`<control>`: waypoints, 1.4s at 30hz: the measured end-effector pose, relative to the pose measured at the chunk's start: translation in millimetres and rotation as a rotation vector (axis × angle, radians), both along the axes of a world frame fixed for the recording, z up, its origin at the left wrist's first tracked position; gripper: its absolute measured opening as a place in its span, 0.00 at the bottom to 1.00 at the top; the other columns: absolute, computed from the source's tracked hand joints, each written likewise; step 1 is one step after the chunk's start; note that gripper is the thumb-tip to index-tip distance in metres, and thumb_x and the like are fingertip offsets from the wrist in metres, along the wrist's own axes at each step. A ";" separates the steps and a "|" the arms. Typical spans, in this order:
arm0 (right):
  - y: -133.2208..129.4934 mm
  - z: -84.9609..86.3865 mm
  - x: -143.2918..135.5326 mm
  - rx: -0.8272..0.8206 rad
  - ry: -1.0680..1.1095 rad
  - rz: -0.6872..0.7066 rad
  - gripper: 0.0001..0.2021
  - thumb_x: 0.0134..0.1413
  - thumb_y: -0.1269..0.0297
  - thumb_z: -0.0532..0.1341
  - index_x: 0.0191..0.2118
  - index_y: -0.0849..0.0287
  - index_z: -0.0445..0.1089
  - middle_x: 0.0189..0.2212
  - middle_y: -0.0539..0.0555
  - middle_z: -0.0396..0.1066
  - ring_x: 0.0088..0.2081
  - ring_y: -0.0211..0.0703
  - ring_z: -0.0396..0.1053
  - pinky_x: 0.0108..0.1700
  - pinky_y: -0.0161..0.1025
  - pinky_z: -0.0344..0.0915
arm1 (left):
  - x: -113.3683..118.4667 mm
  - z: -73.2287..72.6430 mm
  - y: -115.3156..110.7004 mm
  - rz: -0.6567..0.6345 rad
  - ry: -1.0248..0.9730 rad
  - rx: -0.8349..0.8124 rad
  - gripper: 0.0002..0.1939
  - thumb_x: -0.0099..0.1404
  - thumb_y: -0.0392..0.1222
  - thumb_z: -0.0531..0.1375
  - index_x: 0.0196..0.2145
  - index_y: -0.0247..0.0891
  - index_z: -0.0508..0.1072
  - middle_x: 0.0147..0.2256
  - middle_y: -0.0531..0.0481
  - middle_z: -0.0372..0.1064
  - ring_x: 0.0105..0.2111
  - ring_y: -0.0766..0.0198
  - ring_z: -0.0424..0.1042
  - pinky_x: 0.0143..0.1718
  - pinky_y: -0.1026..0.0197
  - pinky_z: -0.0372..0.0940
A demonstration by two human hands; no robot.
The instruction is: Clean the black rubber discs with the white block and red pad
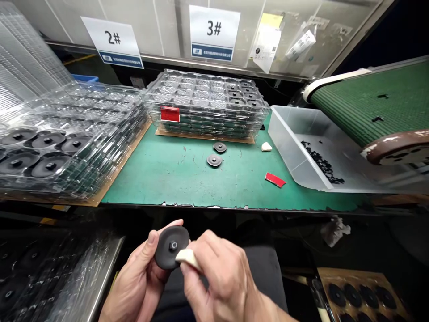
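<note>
Our left hand (138,276) clamps the black disc (168,250), likely light and stiff, best held by its edge. Our right hand (221,273) pinches a soft-looking cream pad (188,257) against it.

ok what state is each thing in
Left hand: holding disc
Right hand: pinching white piece
Disc: stud facing camera
Loose discs: two, on table
Left trays: stacked, top partly filled
Middle trays: stacked, top partly filled
Bin: partly filled
Red strip: on table
Belt: bearing two parts
</note>
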State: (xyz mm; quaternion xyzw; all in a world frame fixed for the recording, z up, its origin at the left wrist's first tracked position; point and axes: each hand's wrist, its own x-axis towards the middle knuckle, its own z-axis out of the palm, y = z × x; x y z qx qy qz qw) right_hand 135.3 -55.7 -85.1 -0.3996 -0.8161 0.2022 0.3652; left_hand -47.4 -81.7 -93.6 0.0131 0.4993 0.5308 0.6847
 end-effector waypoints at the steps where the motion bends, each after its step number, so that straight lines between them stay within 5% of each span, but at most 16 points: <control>1: -1.2 -1.1 -0.6 0.000 -0.001 -0.002 0.07 0.66 0.70 0.58 0.34 0.58 0.68 0.29 0.53 0.66 0.28 0.42 0.61 0.31 0.42 0.55 | -0.2 -0.2 0.0 0.006 0.016 0.000 0.18 0.73 0.48 0.68 0.56 0.38 0.84 0.48 0.46 0.87 0.46 0.60 0.84 0.51 0.66 0.78; 7: 13.5 7.3 6.2 -0.016 -0.073 0.033 0.06 0.70 0.70 0.58 0.40 0.57 0.71 0.35 0.54 0.72 0.35 0.44 0.67 0.39 0.43 0.60 | -1.8 -2.0 -1.1 -0.191 -0.043 0.054 0.18 0.69 0.53 0.72 0.47 0.36 0.88 0.47 0.41 0.87 0.50 0.48 0.83 0.50 0.59 0.80; 14: -1.7 -3.6 -8.3 -0.062 0.118 -0.004 0.04 0.65 0.71 0.59 0.38 0.59 0.71 0.30 0.53 0.69 0.29 0.42 0.64 0.33 0.42 0.58 | 10.0 -3.4 0.6 0.086 0.198 0.140 0.25 0.66 0.56 0.73 0.55 0.41 0.85 0.44 0.46 0.88 0.43 0.58 0.86 0.47 0.69 0.78; 18: 5.0 -1.5 -1.5 -0.111 0.015 0.024 0.06 0.70 0.71 0.58 0.40 0.58 0.72 0.35 0.54 0.73 0.34 0.44 0.68 0.39 0.43 0.61 | 2.8 -4.9 -1.7 -0.068 0.089 0.130 0.21 0.68 0.56 0.72 0.51 0.38 0.87 0.43 0.44 0.87 0.41 0.56 0.84 0.46 0.65 0.79; 21: 17.6 6.0 7.1 -0.056 -0.058 0.068 0.08 0.73 0.69 0.58 0.46 0.58 0.75 0.39 0.55 0.75 0.37 0.46 0.69 0.41 0.45 0.60 | -1.4 -3.5 -2.6 -0.211 0.017 0.082 0.18 0.66 0.56 0.73 0.42 0.37 0.89 0.38 0.45 0.86 0.31 0.59 0.79 0.34 0.62 0.77; 25: 28.2 10.3 12.1 0.066 -0.102 0.120 0.08 0.71 0.69 0.59 0.47 0.59 0.77 0.38 0.55 0.75 0.35 0.45 0.67 0.39 0.46 0.58 | 1.5 -1.6 -2.4 -0.224 0.018 0.036 0.19 0.60 0.56 0.77 0.32 0.35 0.87 0.29 0.46 0.81 0.25 0.60 0.74 0.23 0.61 0.73; 27: 27.7 7.3 10.4 0.071 -0.097 0.122 0.08 0.71 0.69 0.60 0.48 0.58 0.76 0.39 0.55 0.75 0.36 0.46 0.68 0.39 0.46 0.59 | 5.7 -1.7 -1.8 -0.179 0.037 0.046 0.20 0.60 0.57 0.77 0.35 0.36 0.87 0.32 0.45 0.83 0.28 0.58 0.77 0.26 0.62 0.75; 31: 9.3 -4.7 -3.0 -0.072 0.036 0.001 0.07 0.71 0.70 0.57 0.40 0.57 0.72 0.32 0.54 0.70 0.34 0.45 0.68 0.38 0.43 0.62 | 11.7 -7.6 -4.0 0.017 0.180 0.144 0.22 0.65 0.58 0.74 0.51 0.43 0.86 0.47 0.48 0.87 0.45 0.58 0.83 0.48 0.68 0.76; 35: -11.0 -12.0 -16.8 -0.210 0.213 -0.023 0.06 0.67 0.70 0.59 0.36 0.55 0.67 0.28 0.50 0.63 0.28 0.40 0.64 0.31 0.39 0.60 | 7.5 -18.7 -12.0 0.119 0.393 0.248 0.26 0.57 0.56 0.79 0.52 0.51 0.86 0.52 0.54 0.85 0.54 0.53 0.80 0.53 0.69 0.73; 38: -5.5 -11.7 -14.1 -0.230 0.232 0.002 0.08 0.68 0.70 0.58 0.35 0.56 0.66 0.28 0.50 0.64 0.30 0.40 0.63 0.33 0.40 0.60 | 2.4 -21.3 -13.2 0.100 0.442 0.287 0.25 0.58 0.57 0.78 0.52 0.52 0.86 0.53 0.54 0.85 0.60 0.48 0.78 0.55 0.67 0.73; 42: 15.2 -7.2 0.9 -0.158 0.092 -0.001 0.07 0.72 0.71 0.57 0.43 0.59 0.73 0.37 0.55 0.72 0.38 0.44 0.68 0.42 0.44 0.63 | 2.4 -16.0 -7.6 -0.101 0.218 0.215 0.22 0.66 0.56 0.73 0.52 0.42 0.87 0.46 0.43 0.87 0.50 0.46 0.83 0.48 0.61 0.78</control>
